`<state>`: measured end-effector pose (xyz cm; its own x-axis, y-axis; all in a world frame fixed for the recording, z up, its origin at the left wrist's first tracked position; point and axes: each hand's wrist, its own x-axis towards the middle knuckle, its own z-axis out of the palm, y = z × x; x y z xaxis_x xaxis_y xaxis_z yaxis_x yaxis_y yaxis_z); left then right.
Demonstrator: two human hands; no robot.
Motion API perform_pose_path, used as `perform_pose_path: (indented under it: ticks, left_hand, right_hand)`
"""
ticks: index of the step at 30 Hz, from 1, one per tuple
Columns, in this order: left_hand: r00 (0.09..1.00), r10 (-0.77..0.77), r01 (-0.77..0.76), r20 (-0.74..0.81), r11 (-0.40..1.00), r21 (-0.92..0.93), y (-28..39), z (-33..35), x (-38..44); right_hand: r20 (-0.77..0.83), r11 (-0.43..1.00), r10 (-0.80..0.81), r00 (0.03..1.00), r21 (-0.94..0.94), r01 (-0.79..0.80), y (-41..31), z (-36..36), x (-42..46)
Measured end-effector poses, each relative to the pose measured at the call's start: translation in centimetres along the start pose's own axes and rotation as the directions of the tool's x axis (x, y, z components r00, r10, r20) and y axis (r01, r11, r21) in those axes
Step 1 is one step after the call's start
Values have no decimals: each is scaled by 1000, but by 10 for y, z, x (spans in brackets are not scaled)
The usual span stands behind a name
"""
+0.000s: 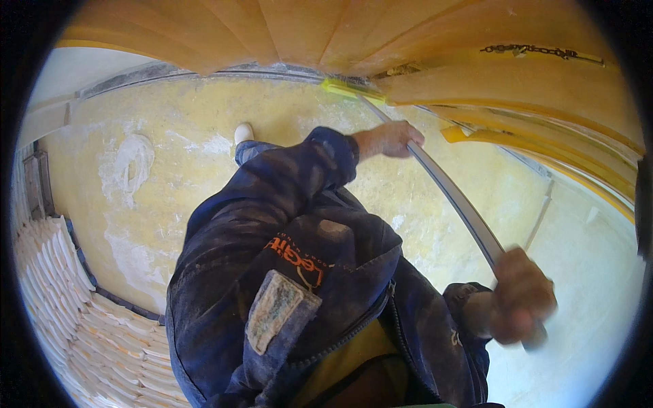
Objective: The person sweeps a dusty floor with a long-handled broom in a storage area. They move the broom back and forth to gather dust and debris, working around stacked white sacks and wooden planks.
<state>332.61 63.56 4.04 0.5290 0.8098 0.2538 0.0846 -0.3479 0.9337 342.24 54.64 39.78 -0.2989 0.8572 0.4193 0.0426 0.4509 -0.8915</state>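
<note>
My left hand is closed around the lower part of a long grey pole. Near the pole's top end, my right hand grips it, somewhat blurred. The pole runs away from me to a yellow-green tool head, which looks like a broom or squeegee. That head lies on the floor along a dark grooved strip, by the lower edge of the orange panels. The worn yellow floor has whitish, powdery patches. Bristles or a blade on the head cannot be made out.
A chain hangs on the orange panel at upper right. Stacked white sacks fill the lower left beside a dark edge. A crumpled white bundle lies on the floor at left. My white shoe is on the floor ahead.
</note>
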Motion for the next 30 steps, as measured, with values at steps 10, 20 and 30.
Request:
perform_pose_path:
  ticks: [10, 20, 30]
  left_hand:
    - [949, -287, 314, -126, 875, 370, -46, -131, -90]
    - [997, -15, 15, 71, 1000, 7, -1, 36, 24]
    - [854, -345, 467, -389, 837, 285, -20, -127, -106]
  right_hand:
    - [17, 944, 145, 989, 296, -143, 104, 9, 21]
    - [129, 982, 119, 984, -160, -98, 1, -32, 19]
    - [49, 911, 47, 998, 407, -63, 96, 11, 7]
